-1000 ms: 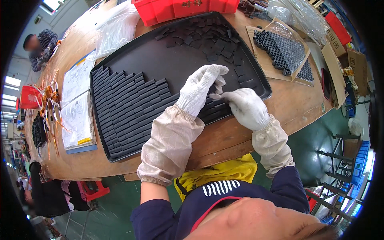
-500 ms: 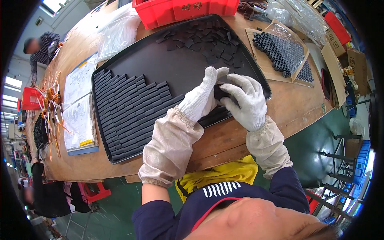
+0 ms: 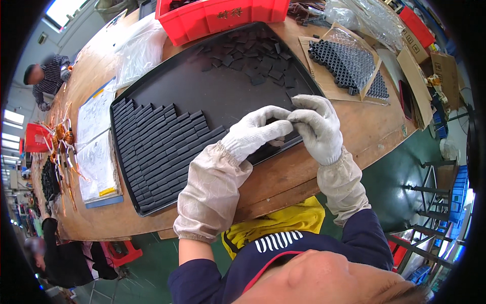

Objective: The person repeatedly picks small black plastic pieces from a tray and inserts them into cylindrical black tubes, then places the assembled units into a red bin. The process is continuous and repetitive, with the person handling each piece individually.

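Tray (image 3: 152,81) on workbench (image 3: 354,137). In tray: block rows (image 3: 157,147) at left, loose blocks (image 3: 253,55) at far right. Crate (image 3: 217,17) behind tray. Papers (image 3: 96,152) left of tray. Tube packs (image 3: 349,63) right of tray. 2 gloved hands, left hand (image 3: 255,133) and right hand (image 3: 316,126), over tray's near-right corner.

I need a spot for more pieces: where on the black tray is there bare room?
The black tray is bare across its middle, between the packed rows of dark blocks on its left and the loose heap of pieces at its far end. The near right corner is crowded by the left hand and right hand.
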The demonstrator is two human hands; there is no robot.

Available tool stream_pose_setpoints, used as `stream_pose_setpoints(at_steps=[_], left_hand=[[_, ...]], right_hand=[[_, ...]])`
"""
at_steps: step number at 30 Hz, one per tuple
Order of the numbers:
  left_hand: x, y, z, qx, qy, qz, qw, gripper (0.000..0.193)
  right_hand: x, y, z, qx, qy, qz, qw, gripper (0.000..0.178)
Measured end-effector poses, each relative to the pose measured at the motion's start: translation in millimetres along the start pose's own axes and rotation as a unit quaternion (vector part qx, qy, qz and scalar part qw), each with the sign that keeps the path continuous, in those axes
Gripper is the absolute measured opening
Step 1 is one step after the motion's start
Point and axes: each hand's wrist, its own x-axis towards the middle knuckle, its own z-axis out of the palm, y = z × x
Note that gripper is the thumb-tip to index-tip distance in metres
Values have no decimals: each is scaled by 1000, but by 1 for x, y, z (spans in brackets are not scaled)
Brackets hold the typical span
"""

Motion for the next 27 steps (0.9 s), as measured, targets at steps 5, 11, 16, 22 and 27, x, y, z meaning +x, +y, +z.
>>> stream_pose_setpoints(at_steps=[5, 11, 16, 22, 27], left_hand=[[0, 2, 2, 26, 3, 3, 1000, 38], [0, 5, 0, -10, 37, 9, 999, 31], [2, 0, -3, -37, 50, 34, 997, 30], [3, -2, -5, -59, 34, 57, 996, 30], [2, 0, -3, -66, 45, 52, 995, 34]], right_hand=[[0, 4, -6, -17, -14, -42, 999, 36], [-14, 94, -37, -308, 130, 49, 941, 28], [-31, 150, -56, -459, 64, 146, 874, 28], [-43, 166, -51, -454, 72, 123, 879, 26], [-44, 162, -50, -400, 108, 103, 904, 29]])
